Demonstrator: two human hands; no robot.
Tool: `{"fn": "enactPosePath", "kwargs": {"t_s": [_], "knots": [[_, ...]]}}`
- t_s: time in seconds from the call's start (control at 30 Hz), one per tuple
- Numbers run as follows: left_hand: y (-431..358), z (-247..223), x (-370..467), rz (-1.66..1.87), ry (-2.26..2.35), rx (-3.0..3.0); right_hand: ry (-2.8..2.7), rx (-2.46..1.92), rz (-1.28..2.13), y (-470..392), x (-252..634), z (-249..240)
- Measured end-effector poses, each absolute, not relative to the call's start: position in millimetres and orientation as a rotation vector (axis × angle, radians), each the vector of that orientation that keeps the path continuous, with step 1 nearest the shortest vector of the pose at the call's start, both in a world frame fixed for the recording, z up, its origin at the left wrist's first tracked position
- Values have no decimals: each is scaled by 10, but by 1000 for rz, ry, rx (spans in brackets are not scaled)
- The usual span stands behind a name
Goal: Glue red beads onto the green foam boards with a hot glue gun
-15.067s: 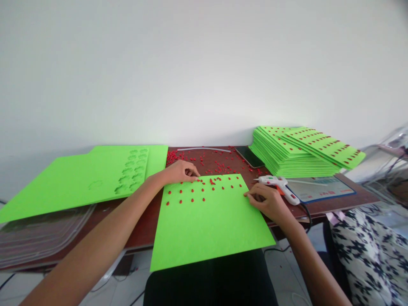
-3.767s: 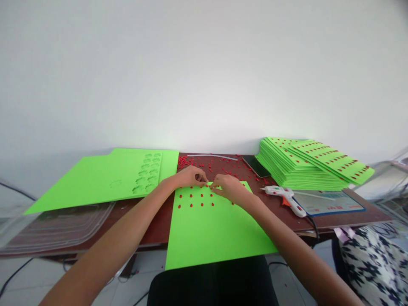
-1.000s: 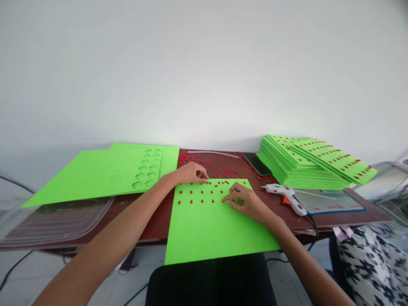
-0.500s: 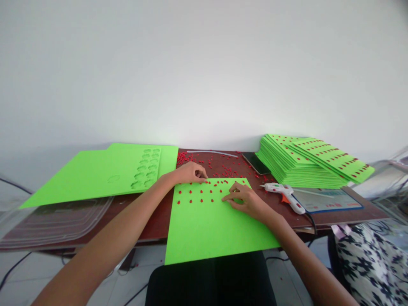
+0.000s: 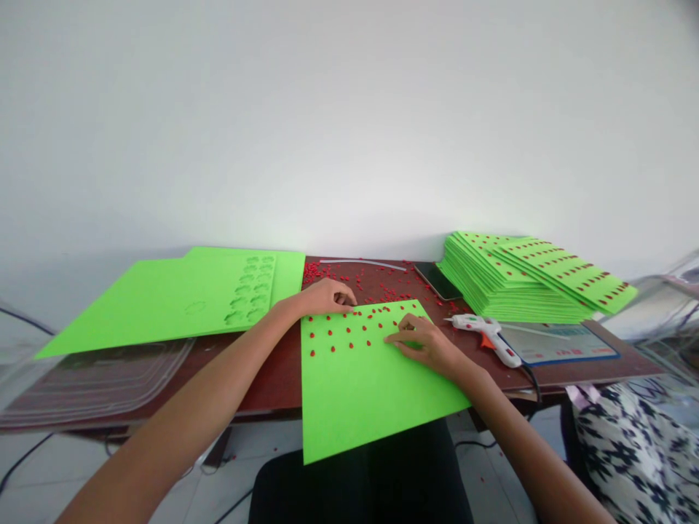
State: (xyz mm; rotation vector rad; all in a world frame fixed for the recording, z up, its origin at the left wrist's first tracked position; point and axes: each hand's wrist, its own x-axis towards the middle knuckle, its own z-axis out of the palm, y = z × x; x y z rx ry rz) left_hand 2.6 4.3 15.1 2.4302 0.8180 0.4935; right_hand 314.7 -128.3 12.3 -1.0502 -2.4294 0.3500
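Observation:
A bright green sheet point(image 5: 365, 400) lies partly on the table, its near end overhanging toward my lap. Rows of small red drop-shaped pieces point(image 5: 351, 346) sit across its upper part. My left hand point(image 5: 329, 297) is at the sheet's far edge, fingers curled together and pointing down; whatever they hold is hidden. Near the end of the lowest red row, my right hand point(image 5: 419, 340) has its fingertips pinched against the sheet. Anything between those fingertips is too small to make out.
Loose red pieces point(image 5: 360, 280) are scattered behind the sheet, near a phone point(image 5: 438, 281). To the right are a white glue gun point(image 5: 488, 335) and a stack of green sheets point(image 5: 507, 295). Larger green sheets point(image 5: 158, 295) lie left, over a clear plastic lid point(image 5: 125, 378).
The green sheet has turned slightly, its near edge swinging to the right and its right side tilting up. My right hand has shifted slightly right; my left hand has barely moved.

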Motion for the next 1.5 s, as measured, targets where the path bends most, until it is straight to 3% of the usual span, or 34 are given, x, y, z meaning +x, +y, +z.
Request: {"fn": "enactPosePath", "kwargs": {"t_s": [1.2, 1.5], "knots": [[24, 174, 31, 466, 807, 2454, -2450, -1045, 278, -1392, 3149, 142], [38, 156, 23, 475, 807, 2452, -2287, -1201, 17, -1418, 3170, 196]]}}
